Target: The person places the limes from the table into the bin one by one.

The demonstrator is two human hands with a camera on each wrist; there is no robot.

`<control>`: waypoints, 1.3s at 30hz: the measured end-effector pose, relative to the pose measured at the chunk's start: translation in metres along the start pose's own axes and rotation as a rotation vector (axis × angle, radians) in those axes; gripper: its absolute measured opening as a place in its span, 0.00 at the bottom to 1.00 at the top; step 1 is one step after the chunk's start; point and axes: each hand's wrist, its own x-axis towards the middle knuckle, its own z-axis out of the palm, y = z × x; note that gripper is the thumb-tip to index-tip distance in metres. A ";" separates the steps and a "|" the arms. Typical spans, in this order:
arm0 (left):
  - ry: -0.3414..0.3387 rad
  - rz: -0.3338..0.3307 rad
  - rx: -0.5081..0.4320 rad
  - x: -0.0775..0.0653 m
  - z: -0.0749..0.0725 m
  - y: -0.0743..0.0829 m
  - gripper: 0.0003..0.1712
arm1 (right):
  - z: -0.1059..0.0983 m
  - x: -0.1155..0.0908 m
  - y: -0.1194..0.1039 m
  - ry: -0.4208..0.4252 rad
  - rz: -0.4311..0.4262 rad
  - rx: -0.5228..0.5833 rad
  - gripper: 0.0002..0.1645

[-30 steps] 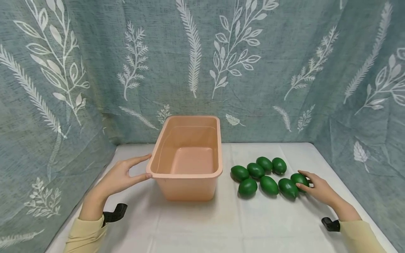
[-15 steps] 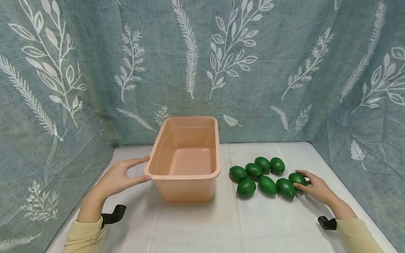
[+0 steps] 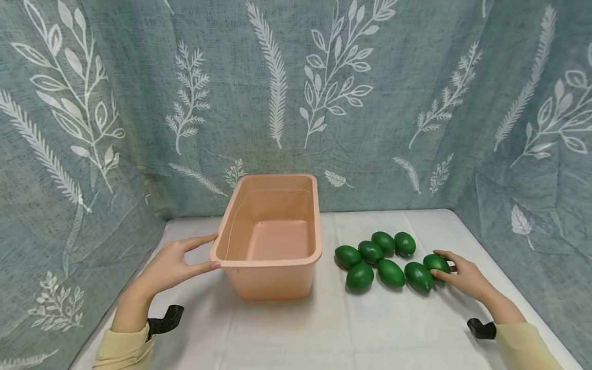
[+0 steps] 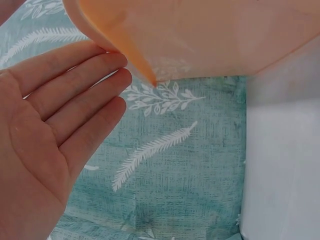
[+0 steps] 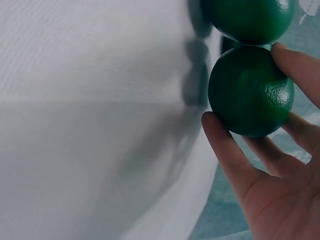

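A peach-coloured plastic bin (image 3: 265, 263) stands left of centre on the white-covered table. My left hand (image 3: 166, 264) is at its left side, thumb and fingers spread and nearly straight, fingertips touching the rim. In the left wrist view the long fingers (image 4: 85, 90) reach the bin's edge with the palm showing. On the right, my right hand (image 3: 464, 277) holds a dark green lime (image 3: 436, 264), the rightmost of the group. The right wrist view shows thumb and fingers round that lime (image 5: 250, 92), with a neighbouring lime (image 5: 252, 17) close against it.
Several more green limes (image 3: 390, 273) lie in two loose rows between the bin and my right hand. A blue-green cloth (image 3: 296, 128) with white leaf prints hangs behind and at both sides of the table (image 3: 296, 334). The bin's visible floor is bare.
The view has shifted slightly. Both hands stay nearly where they were, the left at the bin's rim and the right at the same lime.
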 end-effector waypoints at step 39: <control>-0.020 -0.023 0.004 0.001 -0.002 0.000 0.36 | -0.036 0.078 -0.140 -0.016 -0.150 0.097 0.40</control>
